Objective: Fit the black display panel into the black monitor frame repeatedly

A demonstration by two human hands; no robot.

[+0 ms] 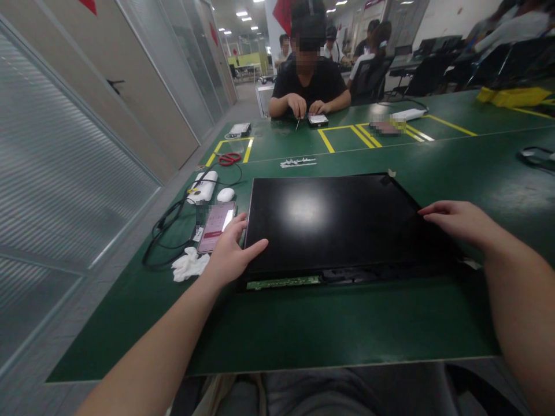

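A large black display panel (342, 222) lies flat on the green table (347, 329), with a green circuit strip (284, 283) showing along its near edge. My left hand (232, 251) grips the panel's near left corner, thumb on top and fingers round the side. My right hand (455, 221) rests on the panel's right edge with the fingers stretched out flat.
Left of the panel lie a phone (217, 226), a crumpled white cloth (189, 264), a white mouse (225, 195), a white box with black cables (202, 188) and red scissors (229, 158). A person in black (309, 86) works at the far side; others sit behind.
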